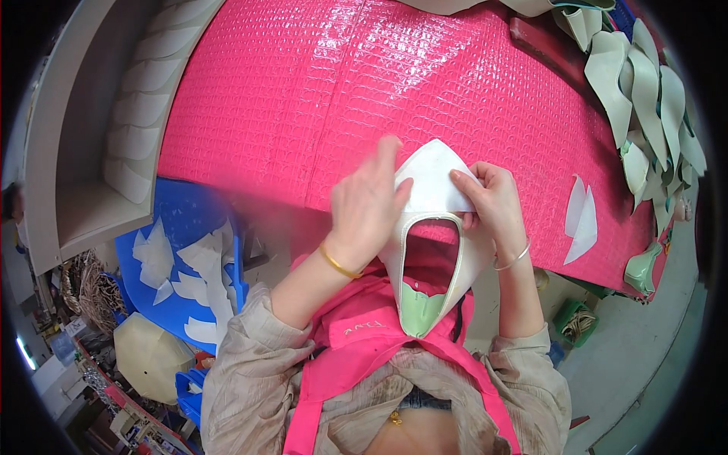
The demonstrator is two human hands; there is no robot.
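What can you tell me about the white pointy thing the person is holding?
The white shoe upper looks like soft leather or a leather-like sheet. Its pointed toe aims away from the person, over the pink textured table. Behind the toe is a long oval opening with a stitched rim, and a pale green lining shows at the heel end, near the pink apron. The left hand presses its left side; the right hand pinches its right edge.

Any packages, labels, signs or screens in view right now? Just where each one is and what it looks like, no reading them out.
Embroidered mark: on the pink apron's bib below the left hand, a short line of pale stitching.
No packages, signs or screens can be made out; the clutter at lower left is too small to tell.
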